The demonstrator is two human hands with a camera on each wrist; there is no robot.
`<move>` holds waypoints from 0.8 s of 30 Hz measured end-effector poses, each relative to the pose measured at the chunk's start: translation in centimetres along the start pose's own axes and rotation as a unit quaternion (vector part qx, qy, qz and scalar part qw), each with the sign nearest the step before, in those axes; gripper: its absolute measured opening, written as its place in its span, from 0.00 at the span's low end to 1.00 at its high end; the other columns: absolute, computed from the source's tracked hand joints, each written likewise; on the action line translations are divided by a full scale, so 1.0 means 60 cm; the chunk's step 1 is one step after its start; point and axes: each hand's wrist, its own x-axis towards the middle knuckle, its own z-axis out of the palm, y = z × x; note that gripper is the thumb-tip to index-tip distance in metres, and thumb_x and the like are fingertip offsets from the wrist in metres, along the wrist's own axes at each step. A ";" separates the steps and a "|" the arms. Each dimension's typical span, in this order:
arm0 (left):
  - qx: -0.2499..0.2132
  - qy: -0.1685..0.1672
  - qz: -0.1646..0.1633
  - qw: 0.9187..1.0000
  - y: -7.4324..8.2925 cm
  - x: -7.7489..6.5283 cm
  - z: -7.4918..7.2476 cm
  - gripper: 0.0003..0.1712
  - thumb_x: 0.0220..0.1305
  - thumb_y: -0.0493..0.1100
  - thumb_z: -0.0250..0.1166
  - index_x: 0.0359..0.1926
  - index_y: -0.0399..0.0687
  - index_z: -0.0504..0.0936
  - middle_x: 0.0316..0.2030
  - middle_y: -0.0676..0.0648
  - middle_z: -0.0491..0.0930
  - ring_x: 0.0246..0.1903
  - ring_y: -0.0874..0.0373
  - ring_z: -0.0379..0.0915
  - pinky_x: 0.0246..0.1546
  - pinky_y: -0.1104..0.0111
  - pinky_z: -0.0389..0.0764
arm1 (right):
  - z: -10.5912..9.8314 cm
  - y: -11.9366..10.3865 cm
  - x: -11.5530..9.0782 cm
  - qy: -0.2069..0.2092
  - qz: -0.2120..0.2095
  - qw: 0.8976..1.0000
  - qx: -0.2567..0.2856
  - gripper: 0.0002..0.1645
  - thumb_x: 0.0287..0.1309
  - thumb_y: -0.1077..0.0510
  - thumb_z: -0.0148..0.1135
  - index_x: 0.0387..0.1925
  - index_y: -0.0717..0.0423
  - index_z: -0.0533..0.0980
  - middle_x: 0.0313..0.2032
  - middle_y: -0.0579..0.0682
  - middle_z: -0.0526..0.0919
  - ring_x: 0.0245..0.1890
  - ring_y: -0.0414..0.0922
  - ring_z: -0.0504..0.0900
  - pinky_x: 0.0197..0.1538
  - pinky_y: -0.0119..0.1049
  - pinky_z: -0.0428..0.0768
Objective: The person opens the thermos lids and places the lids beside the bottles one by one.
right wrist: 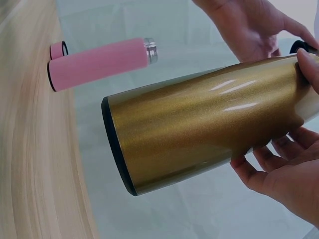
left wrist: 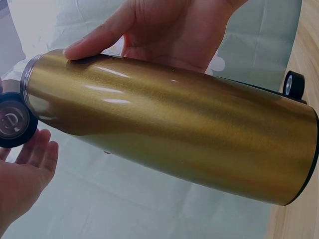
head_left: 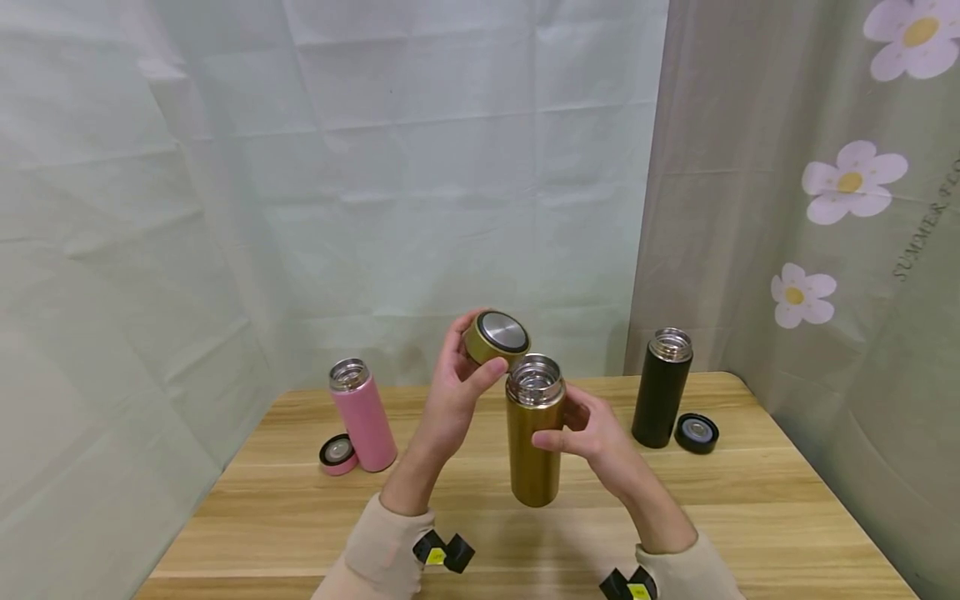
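My left hand (head_left: 452,392) grips a gold lid (head_left: 480,343), tilted so that its metal underside with a dark ring shows in the head view. Close beside it stands the uncapped mouth of a gold thermos bottle (head_left: 534,467), a steel rim with a hollow inside. Thumb on the front and fingers behind, my right hand (head_left: 596,433) holds this bottle by its upper part, nearly upright. The bottle's black base (right wrist: 118,147) is raised off the tabletop. In the left wrist view the lid (left wrist: 12,119) overlaps the bottle's mouth.
On the wooden table (head_left: 262,517) at left stands an open pink bottle (head_left: 365,425), its pink lid (head_left: 337,457) beside it. At right is an open black bottle (head_left: 662,396) with a black lid (head_left: 697,433) next to it. Pale curtains (head_left: 450,183) hang behind.
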 end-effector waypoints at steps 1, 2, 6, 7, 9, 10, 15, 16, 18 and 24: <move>0.000 0.001 0.003 1.000 0.000 0.000 0.000 0.46 0.65 0.56 0.74 0.74 0.49 0.60 0.59 0.44 0.75 0.54 0.53 0.74 0.56 0.66 0.78 | 0.000 0.000 0.000 -0.001 -0.001 1.000 0.000 0.34 0.58 0.54 0.74 0.65 0.53 0.77 0.55 0.55 0.84 0.56 0.57 0.82 0.59 0.53 0.77; 0.001 0.002 0.006 1.000 0.000 0.000 0.000 0.46 0.65 0.55 0.74 0.75 0.49 0.61 0.58 0.44 0.75 0.54 0.53 0.74 0.56 0.66 0.78 | 0.001 0.000 0.001 -0.001 -0.002 1.000 0.001 0.33 0.58 0.54 0.74 0.65 0.52 0.77 0.55 0.55 0.84 0.55 0.57 0.81 0.59 0.54 0.77; -0.003 0.006 0.019 1.000 -0.002 0.001 -0.002 0.43 0.67 0.51 0.72 0.75 0.49 0.60 0.58 0.44 0.75 0.55 0.53 0.74 0.56 0.65 0.78 | 0.001 0.000 0.001 -0.002 -0.005 1.000 0.000 0.33 0.58 0.54 0.74 0.65 0.53 0.77 0.55 0.55 0.84 0.55 0.57 0.81 0.59 0.54 0.77; -0.003 0.008 0.021 1.000 -0.002 0.001 -0.002 0.43 0.67 0.49 0.72 0.75 0.50 0.60 0.58 0.44 0.75 0.55 0.53 0.74 0.56 0.65 0.78 | 0.000 0.001 0.001 -0.001 -0.005 1.000 -0.001 0.33 0.58 0.54 0.74 0.65 0.53 0.77 0.55 0.55 0.84 0.55 0.57 0.81 0.59 0.53 0.77; -0.006 0.014 0.023 1.000 -0.001 0.001 -0.003 0.41 0.67 0.46 0.71 0.75 0.50 0.61 0.59 0.44 0.74 0.55 0.53 0.74 0.56 0.66 0.78 | -0.001 0.001 0.001 -0.001 -0.004 1.000 -0.001 0.34 0.58 0.54 0.74 0.65 0.54 0.77 0.55 0.56 0.84 0.55 0.57 0.82 0.59 0.53 0.78; -0.008 0.018 0.023 1.000 0.000 0.001 -0.003 0.41 0.67 0.44 0.71 0.75 0.50 0.61 0.59 0.44 0.74 0.55 0.53 0.74 0.55 0.66 0.78 | -0.001 0.001 0.001 -0.001 -0.004 1.000 -0.001 0.34 0.58 0.54 0.74 0.65 0.54 0.77 0.55 0.56 0.84 0.55 0.57 0.82 0.59 0.52 0.78; -0.008 0.040 0.005 0.999 0.003 0.001 -0.004 0.42 0.64 0.39 0.72 0.75 0.53 0.63 0.59 0.44 0.73 0.54 0.53 0.76 0.53 0.67 0.79 | -0.005 0.000 -0.001 0.003 -0.001 1.000 -0.001 0.34 0.59 0.54 0.73 0.67 0.52 0.76 0.56 0.56 0.84 0.55 0.57 0.82 0.58 0.52 0.79; -0.005 0.042 0.001 0.999 0.003 0.001 -0.004 0.43 0.63 0.39 0.73 0.75 0.53 0.62 0.60 0.44 0.72 0.54 0.52 0.76 0.53 0.66 0.79 | -0.006 -0.001 -0.001 0.005 -0.001 1.000 0.000 0.34 0.59 0.54 0.73 0.67 0.52 0.76 0.56 0.56 0.84 0.55 0.57 0.82 0.58 0.53 0.79; 0.002 0.045 -0.007 0.999 0.004 0.001 -0.005 0.44 0.61 0.38 0.74 0.74 0.52 0.62 0.62 0.44 0.71 0.56 0.51 0.75 0.55 0.66 0.79 | -0.008 -0.002 -0.002 0.006 -0.001 1.000 0.002 0.34 0.59 0.54 0.73 0.67 0.52 0.76 0.56 0.56 0.83 0.55 0.57 0.82 0.58 0.53 0.79; 0.018 0.052 -0.014 0.998 0.002 -0.001 -0.007 0.43 0.58 0.34 0.75 0.69 0.48 0.61 0.64 0.45 0.70 0.59 0.50 0.73 0.57 0.67 0.77 | -0.012 -0.005 -0.002 0.007 -0.003 1.000 0.004 0.34 0.60 0.54 0.73 0.68 0.51 0.75 0.58 0.55 0.83 0.56 0.57 0.82 0.58 0.54 0.79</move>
